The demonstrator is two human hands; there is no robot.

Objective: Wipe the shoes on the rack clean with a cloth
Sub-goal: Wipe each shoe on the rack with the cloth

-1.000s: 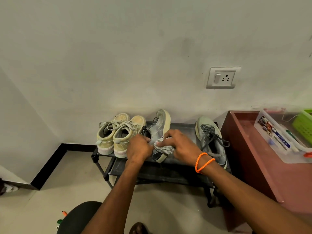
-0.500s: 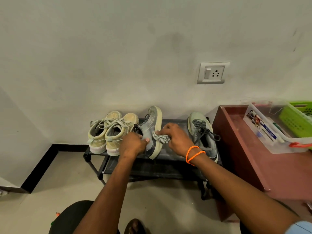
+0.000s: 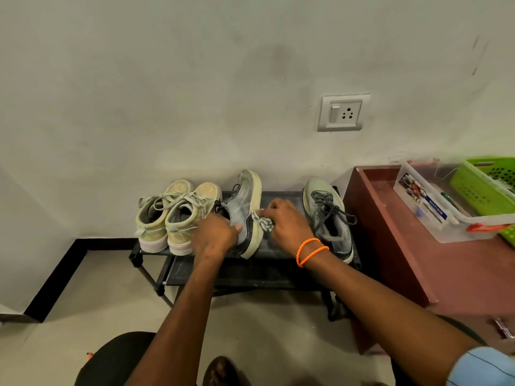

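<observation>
A low black shoe rack (image 3: 281,256) stands against the wall. On its left sit two yellowish sneakers (image 3: 178,218). In the middle a grey sneaker (image 3: 245,207) is tipped on its side, sole facing right. My left hand (image 3: 216,235) grips its heel end. My right hand (image 3: 285,222), with orange bands on the wrist, holds a crumpled checked cloth (image 3: 263,222) against the sole's edge near the heel. A second grey sneaker (image 3: 327,215) stands upright at the rack's right end.
A reddish-brown cabinet (image 3: 404,254) stands right of the rack, carrying a clear plastic box (image 3: 434,207) and a green basket (image 3: 485,185). A wall socket (image 3: 344,112) is above. My dark-clad knee (image 3: 114,358) is at the bottom, over a pale floor.
The right hand with the cloth has slid from the shoe's upper side across to its sole edge. The left hand keeps its hold on the heel. The camera has drifted slightly.
</observation>
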